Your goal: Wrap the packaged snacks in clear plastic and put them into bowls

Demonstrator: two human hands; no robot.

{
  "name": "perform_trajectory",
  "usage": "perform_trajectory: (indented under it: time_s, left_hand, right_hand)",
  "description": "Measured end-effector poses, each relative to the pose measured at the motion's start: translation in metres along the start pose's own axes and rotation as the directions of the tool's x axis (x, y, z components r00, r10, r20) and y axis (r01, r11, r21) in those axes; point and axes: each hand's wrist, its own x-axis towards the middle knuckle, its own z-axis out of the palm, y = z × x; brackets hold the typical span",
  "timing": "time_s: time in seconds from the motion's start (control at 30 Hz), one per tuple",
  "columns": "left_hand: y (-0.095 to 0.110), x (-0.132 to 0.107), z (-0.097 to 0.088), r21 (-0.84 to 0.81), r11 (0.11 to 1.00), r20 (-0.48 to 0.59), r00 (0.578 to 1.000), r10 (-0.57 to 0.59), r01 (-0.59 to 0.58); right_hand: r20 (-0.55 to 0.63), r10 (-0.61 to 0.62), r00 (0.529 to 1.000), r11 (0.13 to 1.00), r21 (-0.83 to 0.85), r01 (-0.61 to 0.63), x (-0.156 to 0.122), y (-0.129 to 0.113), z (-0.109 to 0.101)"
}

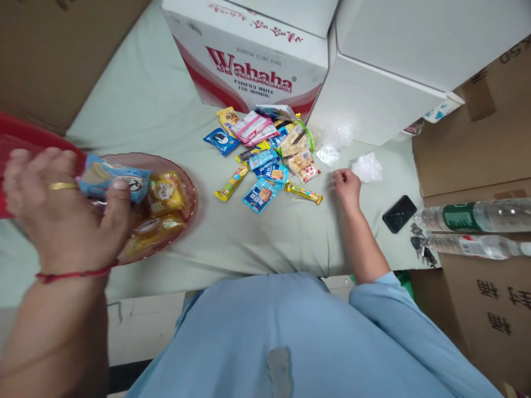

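Observation:
My left hand point(78, 215) is over the pink glass bowl point(191, 188) on the left, its thumb and fingers around a light-blue snack packet point(128, 179). Yellow-wrapped snacks point(166, 192) lie in the bowl beside that packet. Behind the hand, a red plastic container point(37, 130) is partly hidden. My right hand point(348, 188) rests on the cloth with its fingers curled in, and nothing shows in them. Close to it are a crumpled clear plastic bag point(368, 167) and a yellow snack bar point(304, 192). Several small packets point(265, 157) form a pile between my hands.
A Wahaha water carton point(253, 66) and white boxes point(373, 94) stand behind the pile. On the right lie a black phone point(399, 214), keys point(423, 246) and two plastic bottles point(477, 215). Brown cardboard point(477, 155) borders the pale green cloth point(232, 237).

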Motion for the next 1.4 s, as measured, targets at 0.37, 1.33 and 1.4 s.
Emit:
perform_trajectory:
  time_s: [0.37,1.33,1.4]
  left_hand:
    - [0.058,-0.085,0.107,-0.298,0.940,0.314,0.913,0.261,-0.167]
    - [0.094,-0.062,0.170,-0.582,0.748,0.111,0.880,0.461,-0.319]
    - [0.091,-0.058,0.172,-0.650,0.739,0.150,0.923,0.353,-0.177]
  right_hand:
    - [-0.064,0.072,0.995,0.990,0.125,-0.064,0.046,-0.017,0.010]
    - [0.942,-0.057,0.330,0.131,0.335,-0.933,-0.150,-0.047,0.019]
    - [0.943,-0.049,0.329,0.162,0.333,-0.929,-0.149,-0.053,0.019]
